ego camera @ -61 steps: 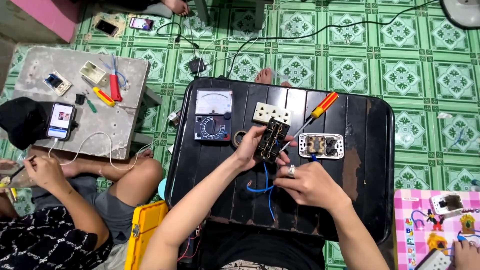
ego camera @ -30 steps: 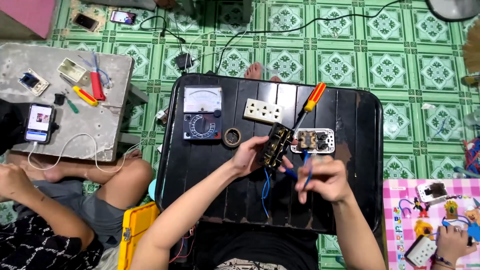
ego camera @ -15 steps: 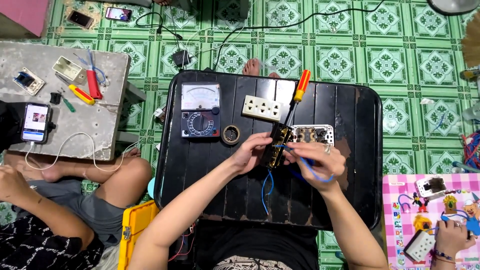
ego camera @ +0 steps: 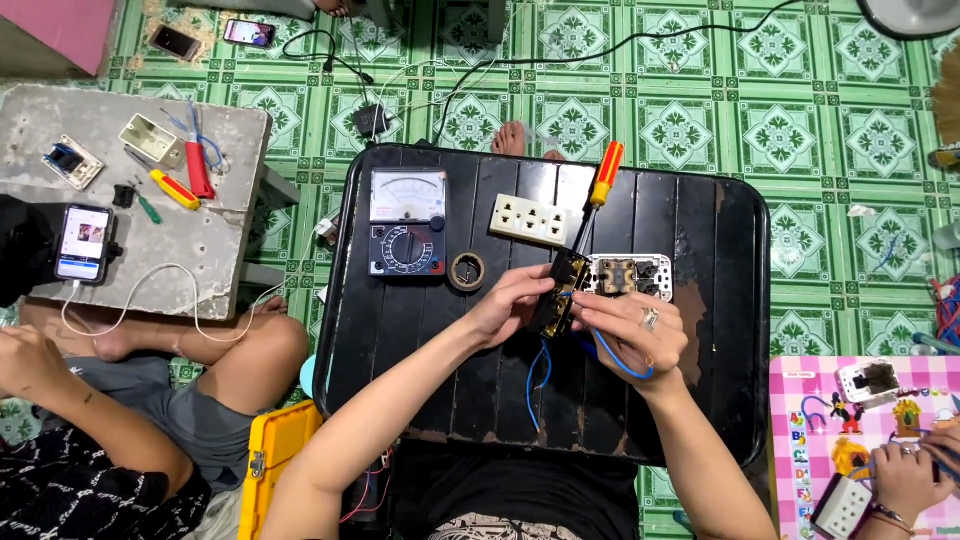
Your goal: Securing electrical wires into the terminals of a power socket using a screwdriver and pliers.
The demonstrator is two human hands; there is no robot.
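Overhead view of a black slatted surface (ego camera: 700,400). The left hand (ego camera: 515,300) grips a dark electrical switch module (ego camera: 556,295), held just above the surface near its centre. The right hand (ego camera: 635,330) pinches a blue wire (ego camera: 610,355) beside the module; a second loop of blue wire hangs below it. A screwdriver with an orange and yellow handle (ego camera: 604,178) lies angled toward the module. Also on the surface: a white socket plate (ego camera: 530,220), a switch frame (ego camera: 630,277), a roll of tape (ego camera: 466,271) and an analog multimeter (ego camera: 407,222).
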